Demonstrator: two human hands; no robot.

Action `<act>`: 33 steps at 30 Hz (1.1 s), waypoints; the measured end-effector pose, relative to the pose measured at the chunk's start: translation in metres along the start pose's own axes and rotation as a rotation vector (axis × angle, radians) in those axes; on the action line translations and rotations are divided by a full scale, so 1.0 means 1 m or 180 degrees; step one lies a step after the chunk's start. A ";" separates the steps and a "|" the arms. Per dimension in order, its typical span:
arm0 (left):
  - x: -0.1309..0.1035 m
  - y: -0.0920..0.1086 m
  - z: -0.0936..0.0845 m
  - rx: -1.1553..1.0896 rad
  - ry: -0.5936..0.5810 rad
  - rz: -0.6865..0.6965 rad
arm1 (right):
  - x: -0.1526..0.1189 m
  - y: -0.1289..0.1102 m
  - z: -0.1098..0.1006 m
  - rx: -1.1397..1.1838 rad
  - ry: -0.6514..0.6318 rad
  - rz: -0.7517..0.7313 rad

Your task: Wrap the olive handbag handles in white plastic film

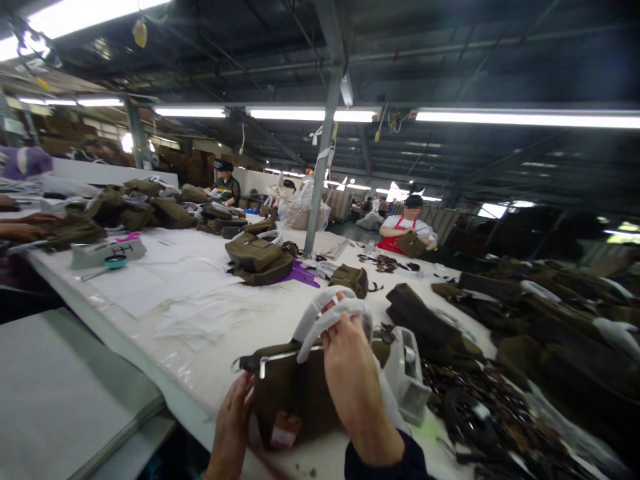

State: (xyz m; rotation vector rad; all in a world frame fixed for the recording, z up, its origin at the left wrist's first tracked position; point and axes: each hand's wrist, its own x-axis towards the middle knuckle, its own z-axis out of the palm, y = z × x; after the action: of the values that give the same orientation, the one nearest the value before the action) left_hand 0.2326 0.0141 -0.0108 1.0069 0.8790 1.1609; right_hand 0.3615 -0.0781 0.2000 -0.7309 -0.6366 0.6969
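An olive-green handbag (300, 393) stands upright on the white table in front of me. Along its top runs a silver zipper, a metal ring sits at its left corner, and a brown tag (285, 429) hangs on its front. My right hand (353, 373) is closed around the bag's handles (320, 320), which are wrapped in white padding. My left hand (234, 417) grips the left end of the bag, its fingertips just below the ring. The far side of the bag is hidden.
A grey-white tape dispenser (407, 377) stands right of the bag, beside a heap of dark straps (480, 413). White paper sheets (205, 317) lie to the left. More olive bags (257, 257) are further back. Two co-workers stand across the table; another person's hands (23, 230) are far left.
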 end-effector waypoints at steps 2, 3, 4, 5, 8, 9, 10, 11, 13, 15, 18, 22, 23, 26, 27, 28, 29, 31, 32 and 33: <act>-0.003 0.000 -0.002 -0.0253 -0.0062 -0.0261 | -0.010 0.007 -0.002 -0.0305 -0.0012 -0.0038; -0.004 0.001 -0.002 -0.0265 -0.0088 -0.0325 | -0.015 0.009 -0.005 -0.0437 -0.0014 -0.0041; -0.006 0.001 -0.002 -0.0208 -0.0116 -0.0334 | -0.020 0.010 -0.008 -0.0563 0.0000 -0.0046; -0.007 0.001 -0.002 -0.0127 -0.0124 -0.0316 | -0.026 0.009 -0.014 -0.0704 0.0033 -0.0067; -0.008 0.001 0.000 0.0068 -0.0051 -0.0266 | -0.036 0.003 -0.036 -0.1277 0.0241 -0.0260; -0.008 0.000 0.000 0.0074 -0.0026 -0.0281 | -0.037 -0.001 -0.045 -0.1474 0.0364 -0.0394; -0.008 0.000 0.000 0.0040 -0.0002 -0.0290 | -0.037 -0.006 -0.053 -0.1652 0.0519 -0.0573; -0.007 0.001 -0.001 -0.0009 0.0039 -0.0280 | -0.035 -0.012 -0.061 -0.1820 0.0689 -0.0797; -0.009 0.007 -0.002 -0.0064 0.0213 -0.0161 | -0.026 -0.026 -0.072 -0.2186 0.0991 -0.1275; -0.015 0.024 -0.003 0.0099 0.0444 0.0102 | -0.015 -0.040 -0.078 -0.2650 0.1044 -0.1508; -0.034 0.065 0.003 0.0626 0.0567 0.0842 | 0.001 -0.053 -0.080 -0.3299 0.0547 -0.1407; -0.057 0.118 0.035 0.0782 -0.0015 0.2081 | 0.013 -0.054 -0.076 -0.3701 -0.0013 -0.1673; -0.059 0.126 0.046 0.0898 -0.0225 0.2233 | 0.014 -0.054 -0.076 -0.3731 -0.0053 -0.1737; -0.051 0.137 0.080 0.1271 -0.0837 0.2476 | 0.015 -0.052 -0.075 -0.3811 -0.0196 -0.1721; -0.046 0.139 0.089 0.1332 -0.0952 0.2491 | 0.016 -0.053 -0.075 -0.3860 -0.0233 -0.1710; -0.041 0.139 0.098 0.1357 -0.1017 0.2480 | 0.016 -0.053 -0.075 -0.3911 -0.0255 -0.1718; -0.036 0.139 0.105 0.1355 -0.1026 0.2455 | 0.016 -0.053 -0.075 -0.3953 -0.0263 -0.1743; -0.029 0.139 0.114 0.1324 -0.0983 0.2413 | 0.016 -0.053 -0.076 -0.3990 -0.0258 -0.1762; -0.027 0.139 0.117 0.1323 -0.0996 0.2421 | 0.017 -0.053 -0.076 -0.3974 -0.0265 -0.1733; -0.025 0.139 0.118 0.1325 -0.1033 0.2456 | 0.018 -0.053 -0.076 -0.3937 -0.0289 -0.1683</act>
State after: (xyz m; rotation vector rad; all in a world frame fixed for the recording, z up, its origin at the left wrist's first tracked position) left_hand 0.2960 -0.0164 0.1597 1.9246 0.4722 1.4065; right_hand 0.4453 -0.1227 0.2010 -1.5731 -1.2991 -0.2479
